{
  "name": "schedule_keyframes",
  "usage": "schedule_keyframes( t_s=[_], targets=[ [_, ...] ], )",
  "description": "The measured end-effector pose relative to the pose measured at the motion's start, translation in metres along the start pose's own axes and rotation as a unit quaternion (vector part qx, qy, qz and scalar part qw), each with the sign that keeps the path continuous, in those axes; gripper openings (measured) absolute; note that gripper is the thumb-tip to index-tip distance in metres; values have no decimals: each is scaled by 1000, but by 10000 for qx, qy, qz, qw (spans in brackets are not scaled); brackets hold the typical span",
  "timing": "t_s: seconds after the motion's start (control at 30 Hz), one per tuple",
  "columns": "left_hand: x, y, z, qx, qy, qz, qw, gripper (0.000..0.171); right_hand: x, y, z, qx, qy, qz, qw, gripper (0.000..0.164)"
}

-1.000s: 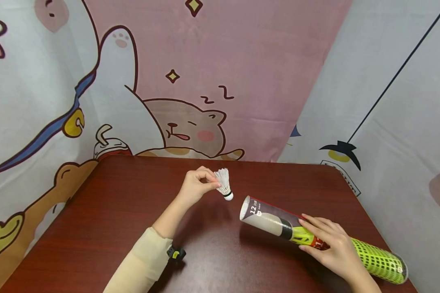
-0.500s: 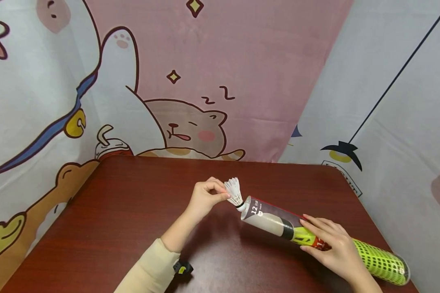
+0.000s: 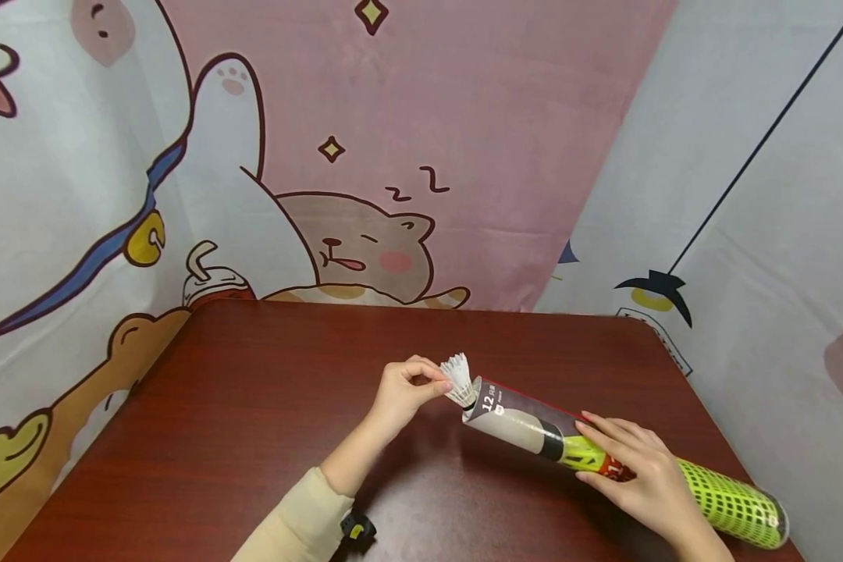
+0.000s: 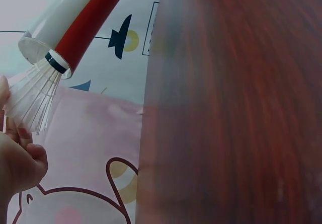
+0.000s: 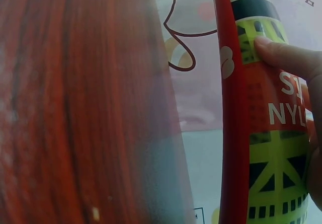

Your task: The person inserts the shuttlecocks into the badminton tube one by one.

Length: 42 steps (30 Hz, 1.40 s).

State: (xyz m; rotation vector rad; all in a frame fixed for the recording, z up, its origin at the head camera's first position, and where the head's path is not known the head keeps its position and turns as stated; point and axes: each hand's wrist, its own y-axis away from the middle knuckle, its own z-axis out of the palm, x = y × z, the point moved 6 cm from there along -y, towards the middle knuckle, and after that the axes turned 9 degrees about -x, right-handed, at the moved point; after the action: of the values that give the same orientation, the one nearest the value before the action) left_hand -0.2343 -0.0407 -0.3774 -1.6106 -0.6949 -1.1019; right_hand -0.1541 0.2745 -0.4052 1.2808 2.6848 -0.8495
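Observation:
My left hand (image 3: 405, 393) pinches a white feather shuttlecock (image 3: 457, 377) by its skirt, thumb against fingers. The shuttlecock's cork end sits at the open mouth of a printed shuttlecock tube (image 3: 513, 421), and the feathers stay outside. In the left wrist view the black band of the shuttlecock (image 4: 43, 88) shows at the rim of the tube (image 4: 75, 27). My right hand (image 3: 639, 472) grips the tube around its middle, its mouth raised and pointing left. In the right wrist view a thumb lies along the tube's (image 5: 276, 118) yellow-green and red print.
The dark red-brown wooden table (image 3: 253, 421) lies under both hands. A cartoon-printed cloth (image 3: 499, 156) hangs behind and beside it. A small black device (image 3: 358, 531) is at the left wrist, by the cream sleeve (image 3: 298, 519).
My left hand has moved right and slightly down with the shuttlecock. The cork went from apart from the tube to inside its mouth. My right hand and the tube have stayed nearly still.

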Motion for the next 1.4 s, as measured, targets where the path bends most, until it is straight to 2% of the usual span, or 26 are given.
schedule_keyframes(
  t_s=[0.13, 0.23, 0.37, 0.47, 0.6, 0.77, 0.87, 1.07, 1.4],
  targets=[
    [-2, 2, -4, 44, -207, -179, 9996, 9, -2, -1, -2, 176, 40, -222, 9996, 65],
    [-4, 3, -4, -21, -301, -360, 9989, 9, -2, -1, -1, 131, 38, -185, 9997, 67],
    [-6, 5, -3, -127, -281, -573, 9979, 7, 1, 0, 2, -85, 21, 31, 10000, 74],
    [-6, 7, -1, -130, -83, -658, 9977, 5, 1, 1, 2, -73, 25, 22, 10000, 72],
    [-4, 7, 2, -65, 246, -543, 9982, 9, -2, 0, 0, 199, 8, -226, 9995, 66],
    [-2, 7, 8, -33, 297, -431, 9986, 6, -6, -2, -2, 443, -18, -457, 9980, 63],
    [-4, 8, 13, -124, 146, -564, 9982, 8, -6, -1, -2, 374, -2, -382, 9986, 64],
    [-8, 12, 21, -403, -245, -733, 9962, 10, -2, 1, 0, 8, 30, 63, 10000, 73],
    [-10, 10, 27, -553, -239, -580, 9965, 11, -1, 2, 0, -122, 88, 181, 9997, 75]
  ],
)
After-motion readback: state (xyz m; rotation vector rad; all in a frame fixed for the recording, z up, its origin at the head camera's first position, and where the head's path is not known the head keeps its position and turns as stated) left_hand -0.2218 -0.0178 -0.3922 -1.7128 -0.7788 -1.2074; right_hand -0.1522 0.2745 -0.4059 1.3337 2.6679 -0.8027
